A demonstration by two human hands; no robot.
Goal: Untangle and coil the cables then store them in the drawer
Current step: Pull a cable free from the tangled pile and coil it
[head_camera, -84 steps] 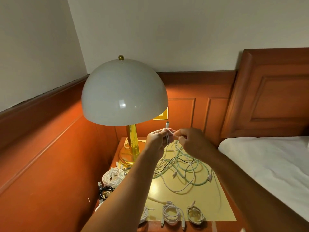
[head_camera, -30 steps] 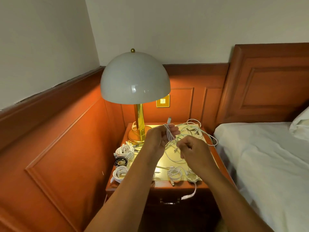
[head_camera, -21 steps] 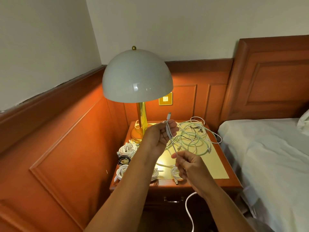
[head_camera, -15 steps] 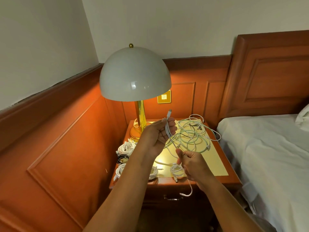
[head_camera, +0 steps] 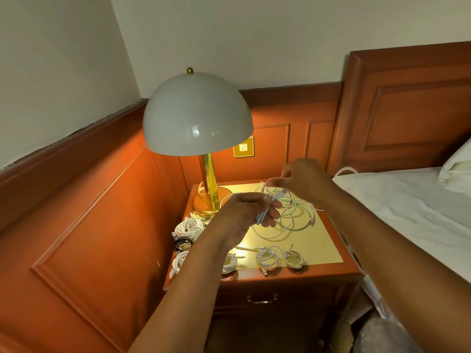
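Coiling was the step in hand. The left hand, at the centre of the frame, had its grip clamped on a small bundle of white cable, and the right hand, just above and to the right, pinched the same cable's free run. Below them a loose tangle lay on the table, with finished coils along its near edge and more at its left. The drawer beneath looked closed. The next move probably called for laying another loop into the left hand while drawing slack free of the tangle.
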